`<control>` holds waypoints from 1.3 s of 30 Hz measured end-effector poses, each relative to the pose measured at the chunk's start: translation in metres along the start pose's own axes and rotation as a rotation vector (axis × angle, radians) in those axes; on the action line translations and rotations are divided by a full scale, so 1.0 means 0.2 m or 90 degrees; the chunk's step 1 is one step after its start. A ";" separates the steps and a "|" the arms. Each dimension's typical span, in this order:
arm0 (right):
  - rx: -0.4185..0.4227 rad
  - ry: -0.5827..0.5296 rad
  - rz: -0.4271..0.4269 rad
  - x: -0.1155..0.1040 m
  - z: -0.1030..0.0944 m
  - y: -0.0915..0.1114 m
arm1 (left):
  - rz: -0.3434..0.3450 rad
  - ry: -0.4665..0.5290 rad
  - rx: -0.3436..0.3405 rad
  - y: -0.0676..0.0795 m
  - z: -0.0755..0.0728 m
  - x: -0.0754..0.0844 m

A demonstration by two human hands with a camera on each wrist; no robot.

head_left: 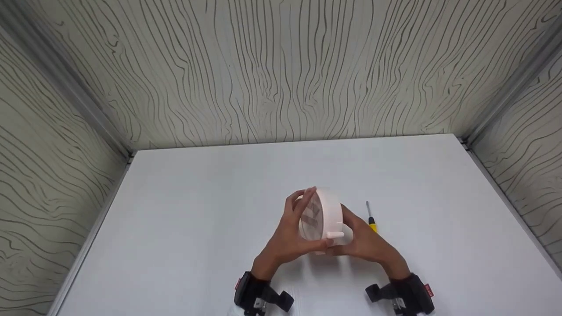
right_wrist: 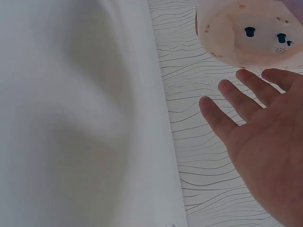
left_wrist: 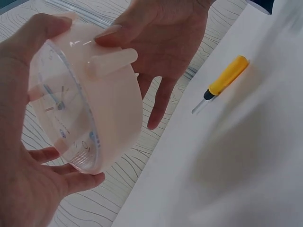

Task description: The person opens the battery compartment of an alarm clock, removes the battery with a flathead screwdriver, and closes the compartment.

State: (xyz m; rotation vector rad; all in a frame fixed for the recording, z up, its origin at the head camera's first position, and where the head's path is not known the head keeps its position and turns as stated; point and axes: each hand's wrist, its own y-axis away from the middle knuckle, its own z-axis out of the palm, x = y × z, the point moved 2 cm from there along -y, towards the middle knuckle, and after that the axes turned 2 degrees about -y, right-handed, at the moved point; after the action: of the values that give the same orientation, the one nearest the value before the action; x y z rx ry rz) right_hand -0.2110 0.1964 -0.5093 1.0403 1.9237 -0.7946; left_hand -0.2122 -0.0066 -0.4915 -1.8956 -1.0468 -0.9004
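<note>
A pale pink round clock (head_left: 333, 215) with a clear front cover is held up above the table, tilted on its side. My left hand (head_left: 290, 235) grips it by the rim, thumb on one edge and fingers spread across to the other. In the left wrist view, clock hands show through the cover, and a peg-like foot (left_wrist: 113, 62) sticks out of the casing. My right hand (head_left: 369, 241) is at the back, its thumb touching the casing and its other fingers extended. Dark slots and small holes mark the clock's back (right_wrist: 265, 40) in the right wrist view.
A screwdriver (head_left: 372, 223) with a yellow and black handle lies on the white table (head_left: 197, 210), just right of my right hand. Wood-grain patterned panels (head_left: 272, 70) rise behind the table and at both sides.
</note>
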 end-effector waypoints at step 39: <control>0.016 -0.178 -0.080 -0.07 -0.02 -0.04 | 0.068 0.080 -0.019 -0.06 0.00 0.05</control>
State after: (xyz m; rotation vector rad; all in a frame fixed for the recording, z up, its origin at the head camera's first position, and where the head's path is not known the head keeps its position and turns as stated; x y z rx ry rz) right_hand -0.2140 0.1897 -0.4942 0.7826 1.7547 -0.9819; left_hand -0.2182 0.0013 -0.4791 -1.8746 -0.8549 -0.9641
